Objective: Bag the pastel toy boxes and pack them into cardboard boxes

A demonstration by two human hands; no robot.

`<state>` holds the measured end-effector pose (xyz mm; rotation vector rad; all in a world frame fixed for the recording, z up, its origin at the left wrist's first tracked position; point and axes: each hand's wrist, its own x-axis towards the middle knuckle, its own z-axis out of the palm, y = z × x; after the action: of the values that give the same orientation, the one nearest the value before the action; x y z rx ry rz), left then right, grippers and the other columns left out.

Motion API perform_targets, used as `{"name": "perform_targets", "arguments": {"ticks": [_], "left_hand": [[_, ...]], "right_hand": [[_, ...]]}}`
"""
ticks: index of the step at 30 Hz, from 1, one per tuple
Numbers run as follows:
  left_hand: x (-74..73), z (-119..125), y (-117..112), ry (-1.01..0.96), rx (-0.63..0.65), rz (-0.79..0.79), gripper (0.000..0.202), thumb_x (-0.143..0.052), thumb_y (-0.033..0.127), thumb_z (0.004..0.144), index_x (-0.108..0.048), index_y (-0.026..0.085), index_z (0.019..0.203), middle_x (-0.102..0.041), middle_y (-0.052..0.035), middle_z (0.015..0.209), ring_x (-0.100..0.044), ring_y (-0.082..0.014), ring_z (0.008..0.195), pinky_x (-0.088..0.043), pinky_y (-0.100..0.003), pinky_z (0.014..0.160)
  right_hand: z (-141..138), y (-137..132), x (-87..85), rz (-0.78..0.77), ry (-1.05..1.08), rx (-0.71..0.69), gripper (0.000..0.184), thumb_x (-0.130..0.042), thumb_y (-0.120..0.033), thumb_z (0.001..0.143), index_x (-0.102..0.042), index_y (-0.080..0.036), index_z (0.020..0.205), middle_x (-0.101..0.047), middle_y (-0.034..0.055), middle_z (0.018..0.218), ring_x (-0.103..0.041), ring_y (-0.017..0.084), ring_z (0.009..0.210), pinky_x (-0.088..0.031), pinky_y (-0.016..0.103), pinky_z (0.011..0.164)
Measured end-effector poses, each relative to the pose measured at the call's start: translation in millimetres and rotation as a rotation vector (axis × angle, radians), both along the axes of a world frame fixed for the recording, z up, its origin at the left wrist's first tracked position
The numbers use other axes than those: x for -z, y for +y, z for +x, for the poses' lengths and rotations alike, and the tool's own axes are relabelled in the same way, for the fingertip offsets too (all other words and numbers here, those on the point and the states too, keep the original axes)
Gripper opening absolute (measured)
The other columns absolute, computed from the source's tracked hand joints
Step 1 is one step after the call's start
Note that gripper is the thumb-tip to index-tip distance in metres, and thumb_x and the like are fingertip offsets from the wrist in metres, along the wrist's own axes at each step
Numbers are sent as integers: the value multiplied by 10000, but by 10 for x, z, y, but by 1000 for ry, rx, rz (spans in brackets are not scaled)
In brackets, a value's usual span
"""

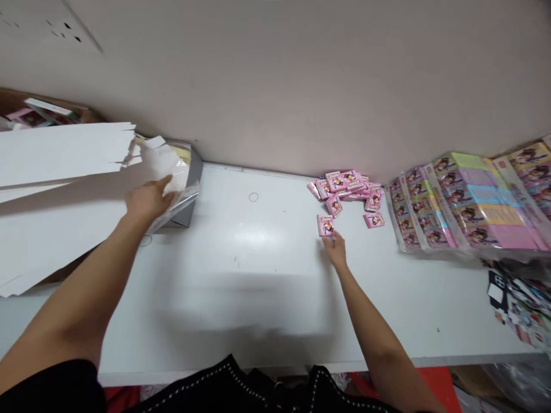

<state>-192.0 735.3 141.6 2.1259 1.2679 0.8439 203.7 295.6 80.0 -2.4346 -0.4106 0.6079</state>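
Note:
My left hand reaches across the white table and presses against a crumpled clear plastic wrapper with white paper inside it. Behind that wrapper stands a grey box. My right hand has its fingertips at the lower edge of a small pink packet printed with a cartoon figure. Just beyond it lies a loose heap of similar pink packets.
Long white cardboard strips stick out over the table's left side from a brown carton. Plastic-wrapped packs of colourful cartoon-printed cards lie at the right, with loose printed sheets below them. A beige wall runs along the back.

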Motion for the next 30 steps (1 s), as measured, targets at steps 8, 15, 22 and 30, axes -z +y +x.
{"name": "perform_targets", "arguments": {"ticks": [8,15,22,30], "left_hand": [[-20,753,-1490,64,20,394,441,-521,450,905,-615,182,1242,-673,-163,1151,-602,-360,1131,-433,-566,1025],[986,1846,-2482,512,469,-68,1118,-756,667,661,-299,150,1540,-102,-263,1627,-47,-480,1501,-151,-672,1158],[1090,2273,-2775,319,844,-136,760,-610,456,867,-337,206,1530,-278,-189,1599,-297,-350,1473,-261,-516,1203],[1167,3718,-2109,46,325,-281,856,-384,704,906,-349,87,1497,-276,-231,1591,-238,-323,1502,-181,-496,1236]], "right_hand": [[40,355,329,120,-160,-206,681,-501,-532,879,-467,-115,1417,-455,190,1480,-355,300,1405,-274,459,1157],[1904,-359,112,-114,-475,168,830,-539,-503,906,-281,24,1493,-297,361,1497,-269,398,1412,-206,551,1123],[2315,-753,481,-132,-354,-86,769,-653,-535,813,-477,-100,1423,-412,271,1465,-312,382,1389,-238,536,1119],[3332,-423,203,166,-432,37,674,-173,-526,997,-586,-64,1262,-624,232,1239,-574,246,1118,-421,392,977]]}}
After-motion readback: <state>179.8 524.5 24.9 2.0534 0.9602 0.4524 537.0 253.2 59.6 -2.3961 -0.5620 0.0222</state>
